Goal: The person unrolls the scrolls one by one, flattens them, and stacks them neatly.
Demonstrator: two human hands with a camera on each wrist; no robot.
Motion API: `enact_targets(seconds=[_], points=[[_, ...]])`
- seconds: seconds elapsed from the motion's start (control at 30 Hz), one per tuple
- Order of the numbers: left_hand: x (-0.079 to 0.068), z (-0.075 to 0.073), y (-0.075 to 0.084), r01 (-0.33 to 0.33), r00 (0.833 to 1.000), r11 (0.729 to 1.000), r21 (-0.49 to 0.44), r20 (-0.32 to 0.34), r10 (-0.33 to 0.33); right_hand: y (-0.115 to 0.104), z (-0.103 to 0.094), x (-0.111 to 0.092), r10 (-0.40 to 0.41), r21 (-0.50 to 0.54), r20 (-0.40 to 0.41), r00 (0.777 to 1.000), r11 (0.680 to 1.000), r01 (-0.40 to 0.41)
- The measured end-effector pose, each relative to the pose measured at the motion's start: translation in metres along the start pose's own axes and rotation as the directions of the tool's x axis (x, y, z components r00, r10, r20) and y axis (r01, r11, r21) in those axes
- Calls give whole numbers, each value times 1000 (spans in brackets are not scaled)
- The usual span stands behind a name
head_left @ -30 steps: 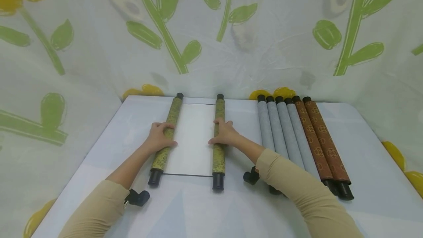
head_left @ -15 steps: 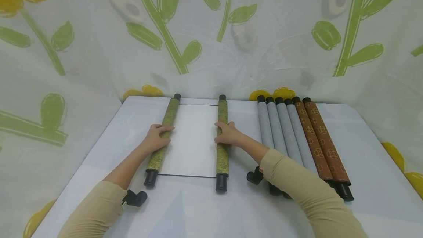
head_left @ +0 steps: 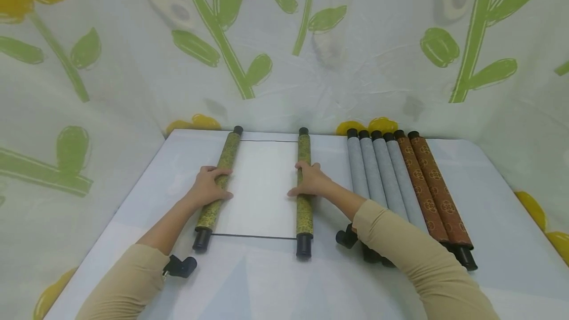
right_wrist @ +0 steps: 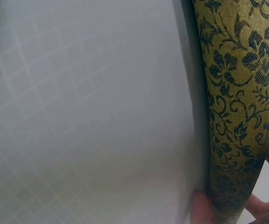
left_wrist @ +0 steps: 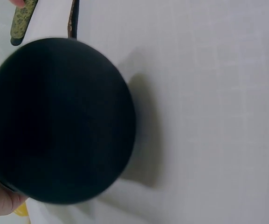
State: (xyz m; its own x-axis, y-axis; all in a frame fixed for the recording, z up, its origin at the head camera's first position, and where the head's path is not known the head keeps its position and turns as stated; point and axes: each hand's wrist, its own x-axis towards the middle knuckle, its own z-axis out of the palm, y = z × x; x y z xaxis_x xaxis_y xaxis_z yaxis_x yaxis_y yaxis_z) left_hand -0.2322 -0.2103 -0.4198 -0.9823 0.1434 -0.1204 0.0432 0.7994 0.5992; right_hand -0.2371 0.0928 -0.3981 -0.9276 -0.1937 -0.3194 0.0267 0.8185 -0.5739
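Observation:
A partly unrolled hanging scroll lies on the table, its blank white sheet stretched between two rolls. My left hand grips the left roll, yellow-green with a dark pattern, thumb and fingers to either side. My right hand holds the right roll the same way, thumb at its inner edge. Dark floral brocade covers the right roll in the right wrist view, with fingertips beside it. A large black round end knob fills much of the left wrist view and hides most of the left hand.
To the right, several rolled grey scrolls and two brown patterned scrolls lie side by side, partly behind the right sleeve. A flower-printed curtain rises behind the white table.
The two rolls have moved apart, the left one leftward and the right one rightward, with a hand on each. More white sheet shows between them. The scrolls at the right stay put.

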Motion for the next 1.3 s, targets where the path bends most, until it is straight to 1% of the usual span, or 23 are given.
enact_targets(seconds=[0.23, 0.4, 0.5, 0.63, 0.7, 0.83, 0.93, 1.07, 1.2, 1.3], points=[[0, -4, -3, 30, 999, 999, -12, 12, -29, 1, -2, 0, 34, 35, -1, 999, 999, -34], [1, -6, -5, 39, 999, 999, -27, 32, -38, 4, -5, 0, 34, 23, 27, 999, 999, -35], [1, -8, -9, 44, 997, 997, -65, 60, -40, 6, -9, 0, 33, 12, 45, 998, 999, -34], [2, -10, -13, 43, 996, 994, -102, 83, -34, 9, -14, 0, 46, 42, 78, 996, 998, -50], [3, -11, -14, 35, 996, 995, -98, 84, -26, 10, -16, 1, 53, 59, 97, 994, 996, -59], [4, -11, -13, 43, 996, 996, -82, 76, -36, 12, -17, 1, 55, 63, 120, 991, 996, -63], [3, -10, -13, 50, 997, 998, -50, 63, -47, 12, -18, 0, 55, 47, 115, 992, 997, -61], [3, -9, -13, 54, 997, 998, -14, 48, -53, 14, -18, -3, 40, 26, 85, 996, 999, -42], [2, -10, -13, 59, 998, 998, -31, 36, -58, 16, -17, -3, 21, 16, 52, 998, 1000, -22], [2, -11, -13, 63, 998, 997, -42, 28, -62, 17, -15, -1, 21, 14, 31, 999, 1000, -22]])
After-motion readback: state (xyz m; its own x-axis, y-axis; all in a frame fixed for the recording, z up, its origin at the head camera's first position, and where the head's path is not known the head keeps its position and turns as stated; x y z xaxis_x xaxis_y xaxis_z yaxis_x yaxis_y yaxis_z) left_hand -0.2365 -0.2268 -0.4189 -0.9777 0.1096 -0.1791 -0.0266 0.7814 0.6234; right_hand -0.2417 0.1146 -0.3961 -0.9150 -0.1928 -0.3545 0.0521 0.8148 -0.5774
